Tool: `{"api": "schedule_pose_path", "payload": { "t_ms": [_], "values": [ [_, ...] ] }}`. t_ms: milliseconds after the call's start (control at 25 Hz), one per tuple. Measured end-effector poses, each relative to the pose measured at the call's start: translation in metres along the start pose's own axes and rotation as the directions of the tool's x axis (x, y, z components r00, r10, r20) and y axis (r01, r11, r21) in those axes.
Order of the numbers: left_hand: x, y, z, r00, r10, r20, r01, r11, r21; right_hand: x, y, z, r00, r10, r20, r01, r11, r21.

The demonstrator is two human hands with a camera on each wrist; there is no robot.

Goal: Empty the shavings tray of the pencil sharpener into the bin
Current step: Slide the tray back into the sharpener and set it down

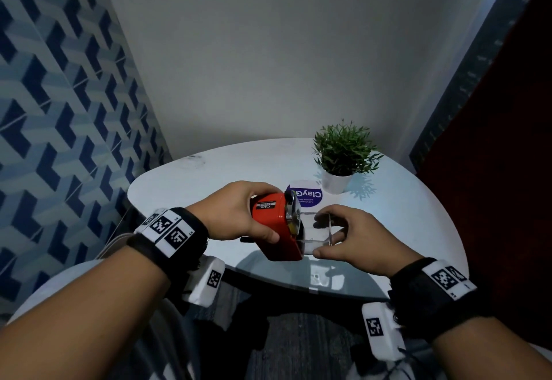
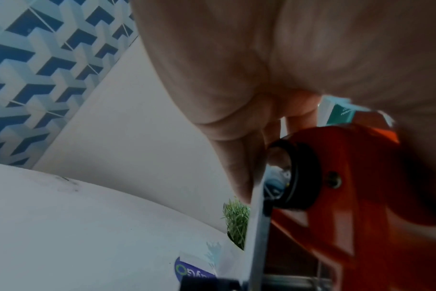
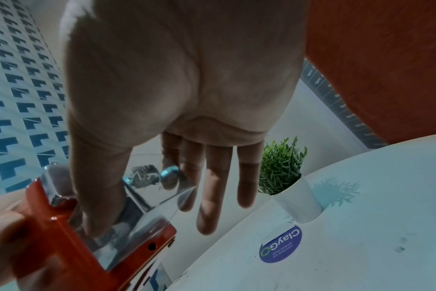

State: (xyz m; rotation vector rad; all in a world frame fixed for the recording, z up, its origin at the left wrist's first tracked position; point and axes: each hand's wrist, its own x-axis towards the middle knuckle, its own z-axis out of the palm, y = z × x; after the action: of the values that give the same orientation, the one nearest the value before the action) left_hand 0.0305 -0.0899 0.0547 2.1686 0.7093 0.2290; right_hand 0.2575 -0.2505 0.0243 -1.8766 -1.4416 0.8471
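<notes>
Above the near edge of the table (image 1: pixel 388 230), both hands hold the sharpener (image 1: pixel 276 227) clear of the surface. Its far side is hidden behind the left hand (image 1: pixel 236 209), and the crank is cut off in the left wrist view. Whether the clear tray (image 1: pixel 316 234) holds shavings is hard to make out; dark specks show through it in the right wrist view. Left fingers and thumb curl round the red body. The right hand (image 1: pixel 355 239) pinches the tray, thumb on its near side, fingers on the far side; the tray juts from the sharpener's front. A black label on the body reads "CARL". A purple sticker (image 1: pixel 307 197) on the table reads "ClayG", beside a small potted plant (image 1: pixel 340 158).
</notes>
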Motion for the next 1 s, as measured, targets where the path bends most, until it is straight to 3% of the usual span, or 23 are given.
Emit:
{"api": "schedule_pose_path", "payload": {
  "t_ms": [80,240,440,640,760,920,1000],
  "values": [
    [0.0,0.002,0.003,1.0,0.001,-0.001,-0.001,1.0,-0.013,0.004,0.006,0.004,1.0,0.013,0.015,-0.013,1.0,-0.019],
    [0.002,0.004,0.008,1.0,0.007,-0.025,-0.007,1.0,-0.001,0.006,0.013,0.017,0.981,0.059,0.186,-0.054,0.998,-0.033],
    [0.003,0.004,0.01,0.998,0.029,-0.056,-0.032,0.999,-0.044,0.009,0.001,0.039,0.98,0.059,0.192,-0.106,0.964,0.243],
    [0.003,0.003,0.018,0.999,0.047,0.017,-0.046,0.997,-0.063,0.003,-0.006,0.061,0.959,-0.027,0.283,-0.067,0.946,0.317],
    [0.002,0.003,0.01,0.998,0.031,0.051,-0.027,0.997,-0.071,0.008,-0.002,0.051,0.986,-0.043,0.159,-0.007,0.953,0.303],
    [0.001,-0.003,0.01,0.994,0.074,0.08,-0.069,0.996,-0.062,0.008,-0.012,0.044,0.99,-0.135,-0.029,0.138,0.986,0.095],
    [0.003,-0.005,0.014,0.993,0.088,0.074,-0.09,0.996,0.025,0.004,-0.019,0.049,0.99,-0.108,-0.087,0.114,0.991,0.067]
  ]
}}
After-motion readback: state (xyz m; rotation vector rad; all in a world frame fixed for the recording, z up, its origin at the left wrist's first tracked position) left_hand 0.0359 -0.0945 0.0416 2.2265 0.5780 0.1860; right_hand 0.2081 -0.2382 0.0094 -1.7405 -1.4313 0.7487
